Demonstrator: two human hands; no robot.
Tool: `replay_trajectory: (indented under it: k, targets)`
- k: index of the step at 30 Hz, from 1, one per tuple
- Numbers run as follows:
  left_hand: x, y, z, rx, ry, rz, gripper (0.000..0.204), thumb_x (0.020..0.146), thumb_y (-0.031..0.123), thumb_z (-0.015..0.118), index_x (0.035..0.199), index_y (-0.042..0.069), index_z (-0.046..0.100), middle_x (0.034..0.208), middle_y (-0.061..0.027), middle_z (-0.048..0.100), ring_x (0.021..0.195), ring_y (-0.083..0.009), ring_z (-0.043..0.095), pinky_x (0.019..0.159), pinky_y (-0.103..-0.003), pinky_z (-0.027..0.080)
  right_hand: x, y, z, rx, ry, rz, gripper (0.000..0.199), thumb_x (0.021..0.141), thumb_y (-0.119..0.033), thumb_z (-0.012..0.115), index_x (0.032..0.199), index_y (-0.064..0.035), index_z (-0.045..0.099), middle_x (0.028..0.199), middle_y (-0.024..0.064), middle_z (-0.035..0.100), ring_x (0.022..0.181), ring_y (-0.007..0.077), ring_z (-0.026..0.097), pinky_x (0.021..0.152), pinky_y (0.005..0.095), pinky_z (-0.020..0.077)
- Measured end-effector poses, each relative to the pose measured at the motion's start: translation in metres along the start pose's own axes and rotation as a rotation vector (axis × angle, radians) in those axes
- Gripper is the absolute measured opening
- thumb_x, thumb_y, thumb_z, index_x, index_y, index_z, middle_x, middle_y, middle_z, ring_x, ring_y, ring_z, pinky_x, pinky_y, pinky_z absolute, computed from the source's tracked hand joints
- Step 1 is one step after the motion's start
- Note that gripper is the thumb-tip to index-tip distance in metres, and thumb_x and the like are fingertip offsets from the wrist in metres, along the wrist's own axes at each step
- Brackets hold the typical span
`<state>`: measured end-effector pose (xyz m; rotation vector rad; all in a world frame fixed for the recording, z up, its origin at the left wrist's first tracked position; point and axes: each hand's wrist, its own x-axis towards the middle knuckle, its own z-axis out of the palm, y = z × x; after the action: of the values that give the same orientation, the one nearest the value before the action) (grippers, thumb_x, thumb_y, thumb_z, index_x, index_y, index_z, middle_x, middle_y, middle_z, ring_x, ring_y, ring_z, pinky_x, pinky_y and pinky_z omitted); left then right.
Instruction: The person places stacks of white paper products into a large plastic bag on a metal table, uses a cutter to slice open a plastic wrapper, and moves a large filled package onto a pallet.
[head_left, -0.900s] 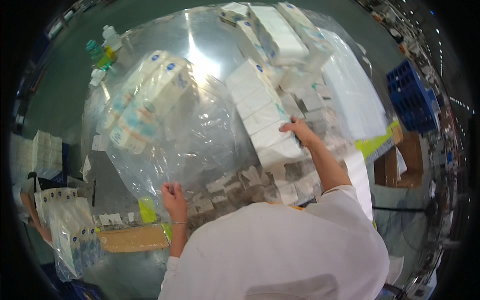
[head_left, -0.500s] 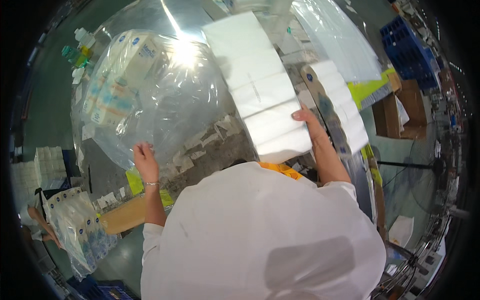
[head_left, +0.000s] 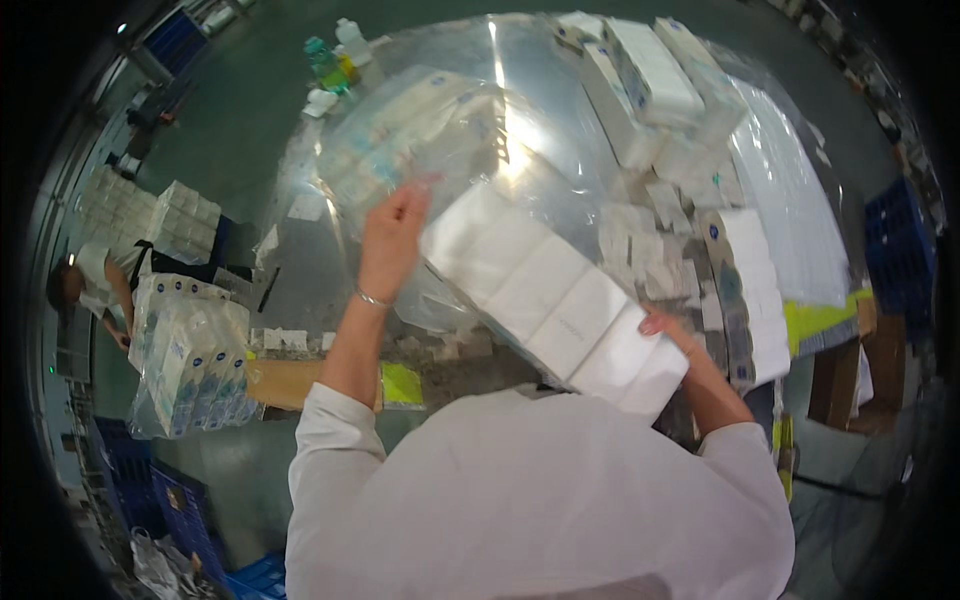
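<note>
A row of several white tissue packs point(head_left: 545, 290) lies slantwise in front of me, its far left end at the clear plastic bag point(head_left: 470, 120). My right hand point(head_left: 668, 335) grips its near right end, thumb on top and the other fingers hidden beneath. My left hand point(head_left: 393, 232) is raised beside the far end, its fingers closed at the bag's film and slightly blurred. Inside the bag, beyond my left hand, lie printed tissue packs point(head_left: 375, 140) with pale blue and orange patterns.
Another row of packs point(head_left: 745, 290) stands right, beside flat plastic sheets point(head_left: 790, 190). More packs point(head_left: 650, 75) are stacked at the far right. Bottles point(head_left: 325, 65) stand far left. A bagged bundle point(head_left: 190, 350) is at left, near another person point(head_left: 100, 290). A cardboard box point(head_left: 860, 375) sits right.
My left hand has moved forward to the far end of the tissue packs. The row has turned, its far end swinging left toward the bag. My right hand keeps its grip. The view has shifted.
</note>
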<state>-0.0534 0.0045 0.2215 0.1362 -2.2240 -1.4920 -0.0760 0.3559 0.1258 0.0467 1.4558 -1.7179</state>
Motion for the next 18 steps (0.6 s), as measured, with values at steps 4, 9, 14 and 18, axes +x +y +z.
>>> replay_trajectory:
  k: [4, 9, 14, 18]
  targets:
    - [-0.004, 0.018, -0.013, 0.109, -0.117, 0.250, 0.021, 0.087, 0.015, 0.052, 0.098, 0.000, 0.060, 0.096, -0.0067, 0.064, 0.079, -0.0107, 0.056, 0.071, -0.023, 0.044, 0.044, -0.035, 0.037, 0.059, -0.144, -0.128, 0.070, 0.057, -0.027, 0.064, 0.114, 0.0078, 0.044, 0.098, 0.0168, 0.056, 0.085, 0.0221, 0.058, 0.076, 0.0312, 0.0476]
    - [0.008, 0.029, -0.012, 0.180, -0.220, 0.253, 0.018, 0.086, 0.010, 0.052, 0.099, 0.002, 0.061, 0.096, -0.0097, 0.064, 0.078, -0.0115, 0.057, 0.068, -0.024, 0.046, 0.113, -0.116, 0.142, -0.043, 0.022, -0.450, 0.041, 0.071, -0.024, 0.057, 0.098, 0.0065, 0.053, 0.085, 0.0116, 0.058, 0.073, 0.0181, 0.057, 0.068, 0.0303, 0.0475]
    - [0.017, 0.044, -0.019, 0.228, -0.134, 0.574, 0.018, 0.082, 0.007, 0.055, 0.098, 0.003, 0.061, 0.091, -0.0117, 0.063, 0.071, -0.0221, 0.060, 0.065, -0.026, 0.048, 0.234, -0.173, 0.262, -0.118, 0.295, -0.771, 0.055, 0.066, -0.030, 0.072, 0.101, 0.0081, 0.054, 0.092, 0.0129, 0.058, 0.084, 0.0208, 0.055, 0.071, 0.0304, 0.0446]
    - [0.021, 0.055, 0.011, 0.082, -0.173, 0.802, 0.022, 0.078, 0.007, 0.058, 0.100, 0.006, 0.060, 0.090, -0.0111, 0.063, 0.068, -0.0239, 0.059, 0.060, -0.029, 0.048, 0.349, -0.200, 0.280, -0.388, 0.052, -0.424, 0.053, 0.068, -0.026, 0.070, 0.103, 0.0099, 0.053, 0.102, 0.0174, 0.057, 0.090, 0.0240, 0.056, 0.068, 0.0362, 0.0464]
